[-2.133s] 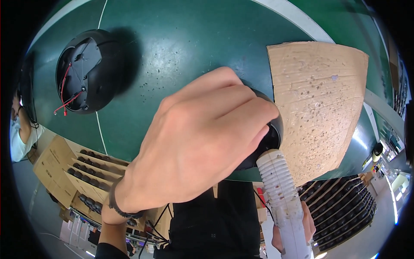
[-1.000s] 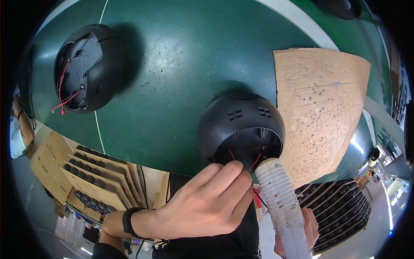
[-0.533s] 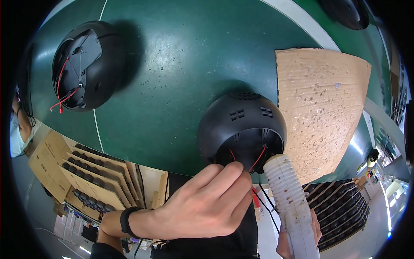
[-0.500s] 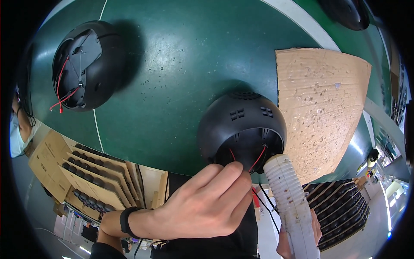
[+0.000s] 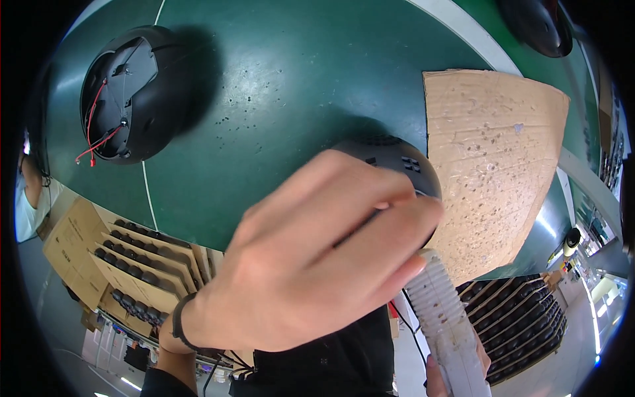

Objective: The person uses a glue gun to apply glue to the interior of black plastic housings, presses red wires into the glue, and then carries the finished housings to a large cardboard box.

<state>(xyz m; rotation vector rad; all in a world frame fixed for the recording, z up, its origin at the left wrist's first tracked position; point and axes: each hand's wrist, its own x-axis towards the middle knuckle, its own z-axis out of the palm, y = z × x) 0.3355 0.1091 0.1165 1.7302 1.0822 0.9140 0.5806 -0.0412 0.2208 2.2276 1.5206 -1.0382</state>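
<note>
The green table [image 5: 304, 79] is spread across the upper and middle frame, and the sheet of cardboard [image 5: 503, 165] is laid over its right side. The left hand [image 5: 311, 251] is stretched across the centre, fingers curled over the near shell [image 5: 393, 153]; whether anything is pinched there cannot be told, since the fingertips are partly hidden. The other shell [image 5: 149, 99] is left standing at the upper left, untouched. The near shell, right of centre and just beside the cardboard, is mostly covered by the left hand. The ribbed white tool [image 5: 440, 317], at the lower right, is gripped by the right hand [image 5: 435, 377], its upper end pointed up toward the shell. That end is seen so close to the left fingers that contact cannot be ruled out; it would be best held steady, with the fingers kept well clear. The shell would best be braced and its opening uncovered so that the work can be watched. The red wires [image 5: 99, 143] at the upper left should be kept from snagging.
</note>
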